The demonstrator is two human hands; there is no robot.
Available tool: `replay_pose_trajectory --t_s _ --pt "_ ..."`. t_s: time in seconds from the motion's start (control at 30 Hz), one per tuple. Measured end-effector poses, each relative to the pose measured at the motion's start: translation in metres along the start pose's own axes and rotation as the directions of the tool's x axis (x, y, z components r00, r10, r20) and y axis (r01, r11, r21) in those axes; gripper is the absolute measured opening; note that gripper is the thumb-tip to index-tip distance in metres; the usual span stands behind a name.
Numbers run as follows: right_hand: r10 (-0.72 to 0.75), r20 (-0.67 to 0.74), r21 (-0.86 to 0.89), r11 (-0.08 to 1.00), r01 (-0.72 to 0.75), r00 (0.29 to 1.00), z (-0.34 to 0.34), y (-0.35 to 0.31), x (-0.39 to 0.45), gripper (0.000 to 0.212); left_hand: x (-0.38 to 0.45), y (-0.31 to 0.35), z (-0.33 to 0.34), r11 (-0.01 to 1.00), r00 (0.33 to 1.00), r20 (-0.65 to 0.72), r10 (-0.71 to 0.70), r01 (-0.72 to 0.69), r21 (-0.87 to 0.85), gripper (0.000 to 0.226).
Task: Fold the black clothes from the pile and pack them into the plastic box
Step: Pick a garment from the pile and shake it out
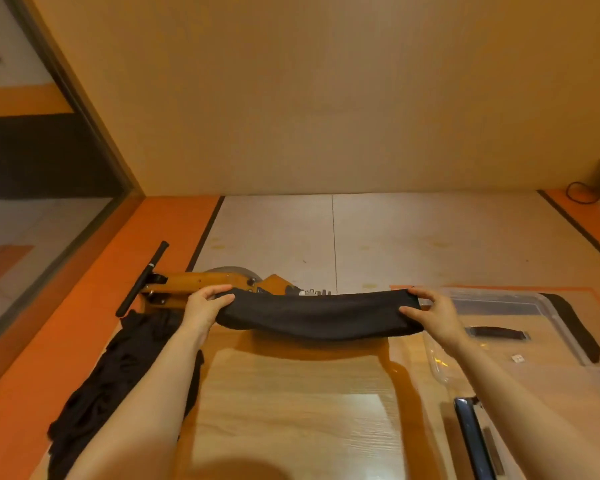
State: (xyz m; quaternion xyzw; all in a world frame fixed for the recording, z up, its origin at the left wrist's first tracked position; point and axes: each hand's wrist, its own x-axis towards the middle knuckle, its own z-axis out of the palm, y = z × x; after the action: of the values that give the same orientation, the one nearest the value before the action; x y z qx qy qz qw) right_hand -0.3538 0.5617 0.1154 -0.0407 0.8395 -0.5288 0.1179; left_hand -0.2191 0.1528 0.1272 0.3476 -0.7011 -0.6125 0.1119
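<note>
A folded black garment (319, 315) hangs as a long band above the far edge of the wooden table (291, 410). My left hand (207, 304) grips its left end and my right hand (433, 311) grips its right end, thumbs underneath. A pile of black clothes (118, 375) lies on the table's left side, partly behind my left forearm. The clear plastic box (548, 327) stands at the right, with a dark item inside it.
An orange scooter-like frame with a black handlebar (142, 278) lies on the floor beyond the table. A clear lid with a dark latch (471, 434) lies at the near right. The wall stands close behind; a cable lies at the far right.
</note>
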Motion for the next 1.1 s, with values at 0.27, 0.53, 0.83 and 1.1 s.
replay_pose_trajectory --t_s 0.27,0.53,0.83,1.1 --pt "0.105 0.093 -0.099 0.99 -0.096 0.99 0.022 0.066 -0.039 0.053 -0.043 -0.087 -0.003 0.987 0.987 0.004 -0.163 0.163 -0.01 0.016" --pt "0.199 0.125 -0.292 0.944 -0.155 0.972 0.039 0.105 -0.061 0.054 -0.069 -0.134 -0.02 0.966 0.962 0.087 -0.259 0.256 0.043 0.015" --pt "0.391 0.137 -0.393 0.865 -0.313 0.91 0.055 0.136 -0.089 0.022 -0.105 -0.172 -0.039 0.895 0.865 0.253 -0.433 0.378 0.238 0.009" --pt "0.254 0.015 -0.233 0.941 -0.244 0.967 0.073 0.132 -0.082 0.055 -0.071 -0.147 -0.018 0.933 0.931 0.179 -0.319 0.275 0.231 0.014"
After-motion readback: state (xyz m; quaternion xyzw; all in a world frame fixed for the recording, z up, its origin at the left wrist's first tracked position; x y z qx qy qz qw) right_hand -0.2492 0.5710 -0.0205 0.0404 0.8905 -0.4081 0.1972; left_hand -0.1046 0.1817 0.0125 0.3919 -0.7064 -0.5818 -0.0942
